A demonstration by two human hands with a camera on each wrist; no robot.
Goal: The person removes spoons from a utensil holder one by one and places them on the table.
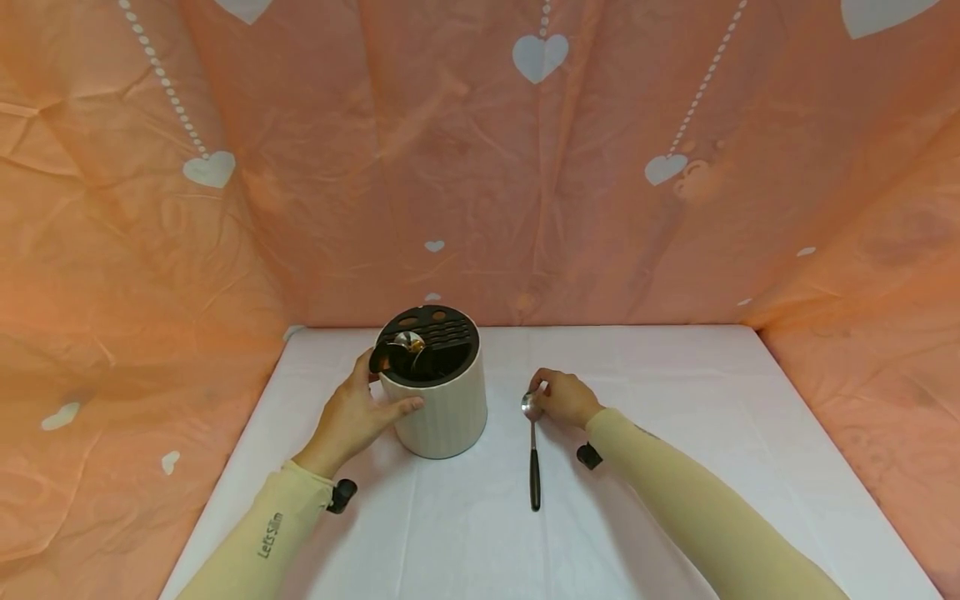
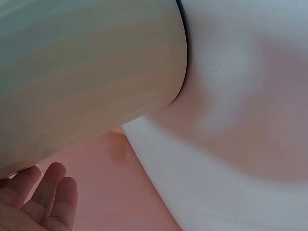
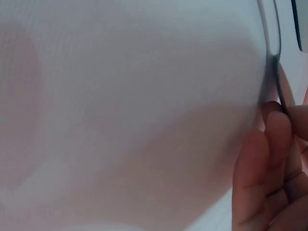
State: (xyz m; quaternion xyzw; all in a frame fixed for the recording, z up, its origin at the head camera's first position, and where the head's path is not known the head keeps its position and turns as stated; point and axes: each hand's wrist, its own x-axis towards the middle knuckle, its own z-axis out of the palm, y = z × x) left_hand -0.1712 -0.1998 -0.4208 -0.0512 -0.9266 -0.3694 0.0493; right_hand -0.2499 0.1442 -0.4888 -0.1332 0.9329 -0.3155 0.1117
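A cream cylindrical utensil holder (image 1: 446, 412) with a dark slotted top stands on the white table (image 1: 675, 392). Metal spoon bowls (image 1: 408, 343) show in its opening. My left hand (image 1: 381, 390) grips the holder's left side, thumb in front and fingers behind. In the left wrist view the holder's wall (image 2: 86, 72) fills the top and my fingertips (image 2: 48, 197) show below. A spoon (image 1: 533, 454) with a black handle lies to the right of the holder. My right hand (image 1: 542, 395) pinches it at the bowl end. The right wrist view shows fingers (image 3: 269, 163) against the spoon's blurred metal edge (image 3: 270, 62).
Peach cloth with white hearts (image 1: 536, 54) hangs behind and on both sides of the table. Small black wrist cameras (image 1: 341, 496) sit on both sleeves. White tablecloth (image 3: 120, 96) lies in front of and to the right of the spoon.
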